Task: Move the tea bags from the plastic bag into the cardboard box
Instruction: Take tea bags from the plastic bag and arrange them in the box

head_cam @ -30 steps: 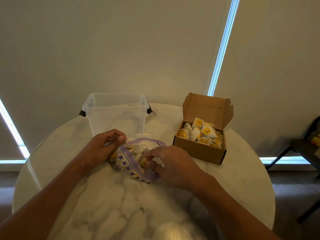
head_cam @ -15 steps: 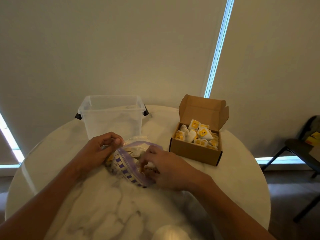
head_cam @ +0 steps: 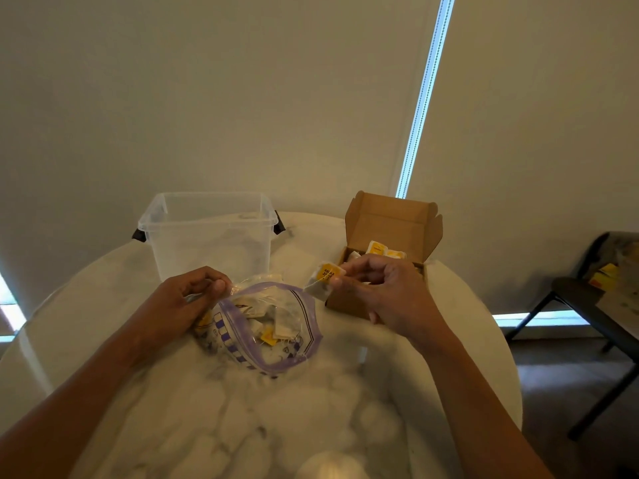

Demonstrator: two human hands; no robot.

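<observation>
A clear plastic bag [head_cam: 294, 344] with a purple zip rim lies open on the marble table [head_cam: 242, 426], with several tea bags inside. My left hand [head_cam: 179, 302] pinches the bag's far left rim and holds it open. My right hand [head_cam: 383, 292] is raised between the bag and the cardboard box [head_cam: 390, 226], pinching one tea bag [head_cam: 323, 280] with a yellow tag. The box stands open at the right, its lid flap up, and several tea bags show inside it behind my right hand.
A clear plastic tub [head_cam: 207, 233] with black handles stands behind the bag at the table's far edge. A dark chair [head_cam: 587, 305] with items on its seat stands off the table to the right. The wall is close behind.
My right hand has come out of the plastic bag with a tea bag and risen to the right, toward the box. My left hand still holds the bag's rim.
</observation>
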